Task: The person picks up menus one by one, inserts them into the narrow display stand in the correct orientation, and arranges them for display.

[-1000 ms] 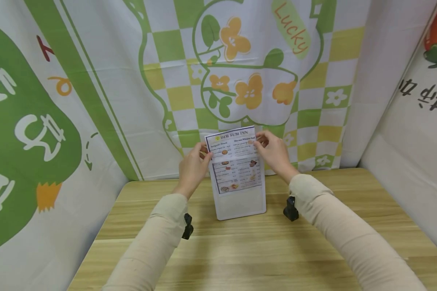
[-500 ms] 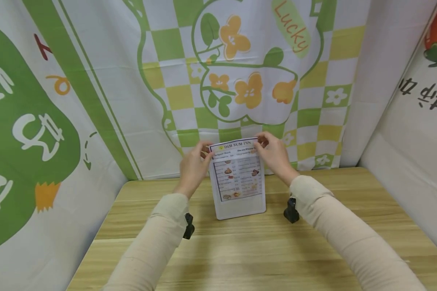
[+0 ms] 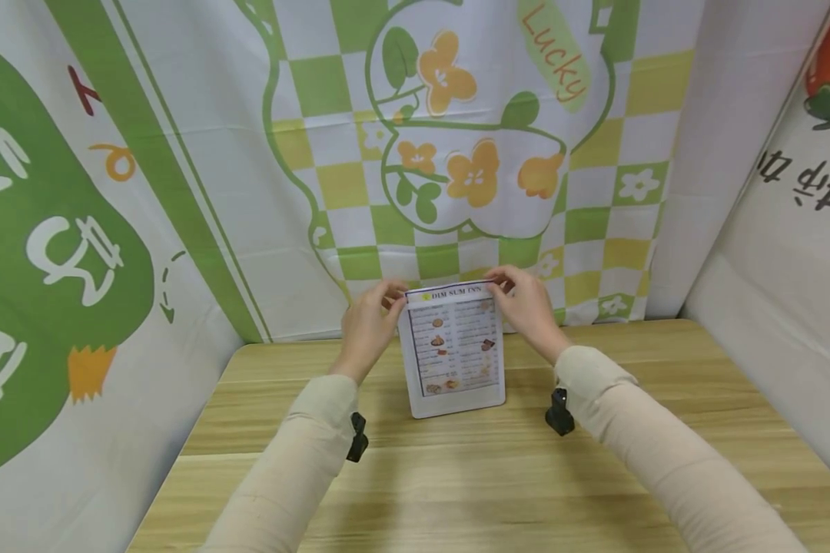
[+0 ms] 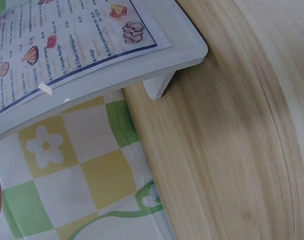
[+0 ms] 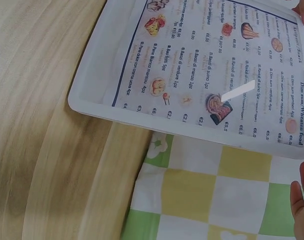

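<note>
A printed dim sum menu sheet (image 3: 456, 346) sits mostly inside a white upright menu holder (image 3: 458, 404), its headed top strip sticking out above the holder. The sheet's top left corner is pinched by my left hand (image 3: 369, 321). At the top right corner my right hand (image 3: 526, 306) pinches the same sheet between thumb and fingers. The left wrist view shows the holder's foot (image 4: 158, 84) standing on the table. Dishes and prices are printed on the menu, readable through the holder's front in the right wrist view.
The wood-grain table (image 3: 415, 484) ends at a patterned cloth backdrop (image 3: 360, 184) right behind the holder. Printed cloth walls (image 3: 200, 169) rise on both sides. A small black device (image 3: 560, 413) is strapped under each wrist.
The menu sheet has slid down into the holder, its top edge dropping lower, with both hands lowering along with it. The holder has stayed in place.
</note>
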